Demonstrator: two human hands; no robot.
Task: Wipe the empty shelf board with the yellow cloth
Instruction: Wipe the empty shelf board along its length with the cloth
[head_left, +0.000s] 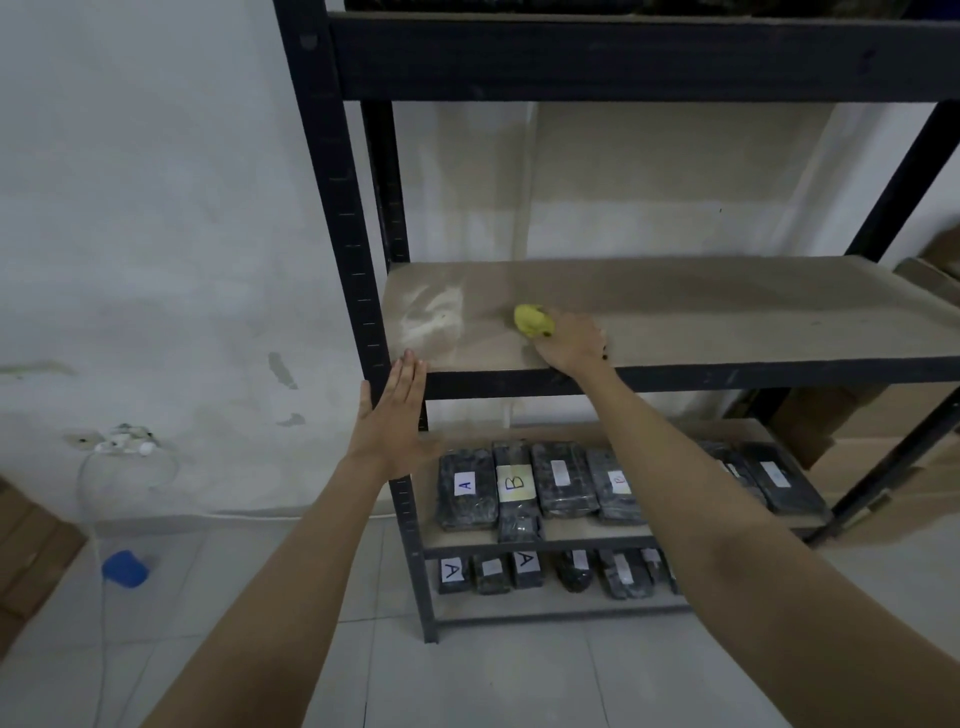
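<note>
The empty shelf board is a bare brown panel in a black metal rack, with a patch of white dust near its left end. A bunched yellow cloth rests on the board left of centre. My right hand grips the cloth from its right side and presses it on the board. My left hand lies flat with fingers straight against the rack's front left post, at the board's front left corner, holding nothing.
Black wrapped packages with A and B labels fill the two lower shelves. A shelf beam hangs overhead. Cardboard boxes stand behind the rack on the right. A blue object and white cable lie on the tiled floor at left.
</note>
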